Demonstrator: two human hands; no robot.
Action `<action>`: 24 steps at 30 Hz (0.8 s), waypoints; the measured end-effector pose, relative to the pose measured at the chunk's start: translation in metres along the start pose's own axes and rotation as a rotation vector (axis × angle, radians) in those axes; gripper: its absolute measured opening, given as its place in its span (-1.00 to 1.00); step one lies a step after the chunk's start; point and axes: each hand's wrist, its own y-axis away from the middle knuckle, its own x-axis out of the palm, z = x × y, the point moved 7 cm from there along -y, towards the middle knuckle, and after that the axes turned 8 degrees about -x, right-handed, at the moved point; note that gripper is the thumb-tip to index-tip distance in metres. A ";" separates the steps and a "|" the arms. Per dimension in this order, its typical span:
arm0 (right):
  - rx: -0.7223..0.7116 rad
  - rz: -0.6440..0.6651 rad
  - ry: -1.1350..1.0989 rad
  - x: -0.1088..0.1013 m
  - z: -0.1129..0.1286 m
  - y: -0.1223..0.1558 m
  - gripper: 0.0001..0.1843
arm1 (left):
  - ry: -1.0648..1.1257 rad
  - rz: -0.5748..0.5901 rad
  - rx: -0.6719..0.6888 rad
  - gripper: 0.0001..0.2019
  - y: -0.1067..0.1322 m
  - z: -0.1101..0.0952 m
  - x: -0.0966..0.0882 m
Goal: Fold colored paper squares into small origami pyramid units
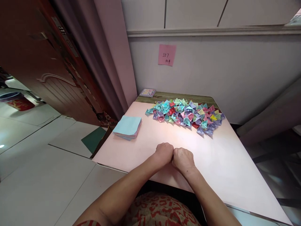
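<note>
My left hand (pixel 165 153) and my right hand (pixel 183 159) rest side by side near the front of the pale pink tabletop (pixel 150 141). Both are curled into fists, knuckles touching, and nothing shows in either one. A stack of square paper sheets (pixel 128 126), light blue on top with pink edges below, lies to the left. Beyond my hands spreads a heap of small folded paper pieces (pixel 185 113) in turquoise, purple, pink, red, green and yellow.
At the back left corner lies a small pile of printed cards (pixel 148 92). A pink note (pixel 166 55) with handwriting is stuck to the wall. A curtain (pixel 115 56) and a brown door (pixel 56 62) stand at the left. A bucket (pixel 20 102) is on the floor farther off.
</note>
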 end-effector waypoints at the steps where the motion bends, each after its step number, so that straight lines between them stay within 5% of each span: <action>1: -0.016 0.020 -0.006 0.001 0.000 -0.002 -0.83 | 0.005 0.003 0.007 -0.76 -0.001 0.001 0.000; 10: -0.071 0.086 -0.041 0.009 0.001 -0.007 -0.80 | 0.085 0.021 0.044 -0.81 0.004 0.020 0.005; 24: -0.117 0.078 -0.112 0.015 0.002 -0.009 -0.77 | 0.144 0.034 0.023 -0.79 -0.003 0.020 0.022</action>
